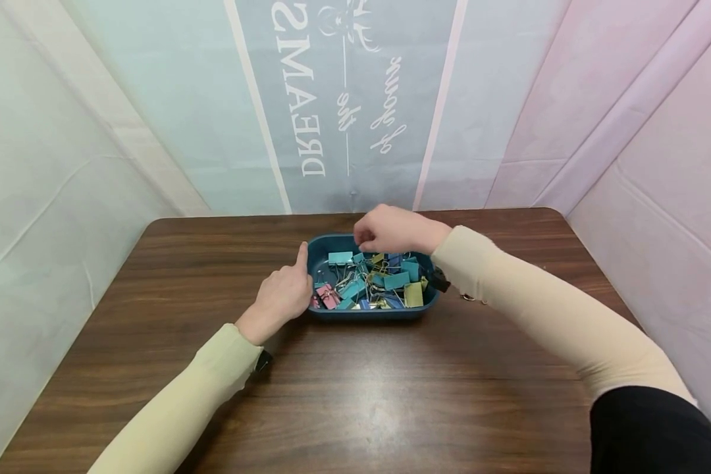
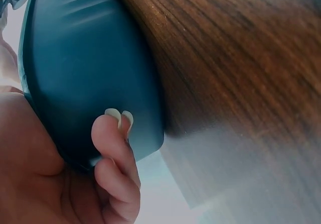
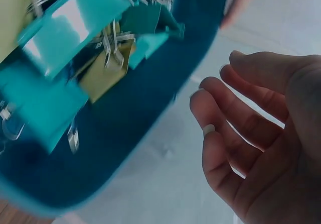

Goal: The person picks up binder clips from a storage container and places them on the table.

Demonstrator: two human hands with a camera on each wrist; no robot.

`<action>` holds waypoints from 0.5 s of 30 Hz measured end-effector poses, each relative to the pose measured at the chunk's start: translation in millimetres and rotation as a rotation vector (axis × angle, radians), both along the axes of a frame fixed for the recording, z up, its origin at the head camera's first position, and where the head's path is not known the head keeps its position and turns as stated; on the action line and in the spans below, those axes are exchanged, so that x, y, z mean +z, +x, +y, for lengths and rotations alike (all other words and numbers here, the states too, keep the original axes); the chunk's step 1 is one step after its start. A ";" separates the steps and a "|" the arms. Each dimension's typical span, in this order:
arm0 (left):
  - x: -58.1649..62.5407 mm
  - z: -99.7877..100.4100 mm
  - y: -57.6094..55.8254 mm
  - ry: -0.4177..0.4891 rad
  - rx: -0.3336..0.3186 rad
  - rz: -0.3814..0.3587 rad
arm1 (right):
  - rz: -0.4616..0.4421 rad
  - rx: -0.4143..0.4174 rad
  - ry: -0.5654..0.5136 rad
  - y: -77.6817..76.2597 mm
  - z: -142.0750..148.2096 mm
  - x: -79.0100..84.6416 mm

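A dark teal plastic bin (image 1: 370,315) holds a heap of binder clips (image 1: 353,288) in teal, blue, yellow-green and pink. My left hand (image 1: 284,289) grips the bin's left end, one finger stretched along the rim. Seen from the left wrist, curled fingers (image 2: 118,138) lie against the bin's outer wall (image 2: 90,58), and the rim runs up by the palm. Over the far rim hovers my right hand (image 1: 394,229). The right wrist view shows its fingers (image 3: 220,108) loosely bent with nothing between them, beside the bin wall and a yellow-green clip (image 3: 108,73).
The bin stands near the far edge of a dark wood-grain table (image 1: 367,388). Behind it hangs a printed cloth backdrop (image 1: 355,118), with pale cloth walls (image 1: 47,145) on both sides. A dark wrist strap (image 1: 438,280) shows by the right sleeve.
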State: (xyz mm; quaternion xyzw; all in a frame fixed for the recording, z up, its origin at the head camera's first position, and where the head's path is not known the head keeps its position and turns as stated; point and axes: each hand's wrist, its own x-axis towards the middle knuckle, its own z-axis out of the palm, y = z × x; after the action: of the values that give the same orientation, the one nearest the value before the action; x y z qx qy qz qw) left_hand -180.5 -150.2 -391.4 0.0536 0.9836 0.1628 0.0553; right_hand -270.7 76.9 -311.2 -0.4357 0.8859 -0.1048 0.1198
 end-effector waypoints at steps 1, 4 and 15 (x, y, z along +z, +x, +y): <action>0.1 -0.1 -0.2 0.001 0.002 -0.004 | -0.002 0.013 0.019 0.5 -6.5 -1.4; 0.6 -0.2 -0.1 0.000 0.004 -0.006 | -0.001 0.054 0.069 4.0 -26.3 -5.9; 0.6 -1.2 4.0 -0.029 -0.043 0.043 | -0.060 0.183 0.228 28.6 -73.4 -28.6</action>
State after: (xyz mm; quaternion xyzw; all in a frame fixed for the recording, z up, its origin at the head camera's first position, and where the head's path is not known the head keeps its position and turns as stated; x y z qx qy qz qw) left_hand -176.5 -151.4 -390.8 0.0776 0.9855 0.1461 0.0383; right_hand -242.0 3.4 -339.9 -0.4947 0.8447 -0.0049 0.2041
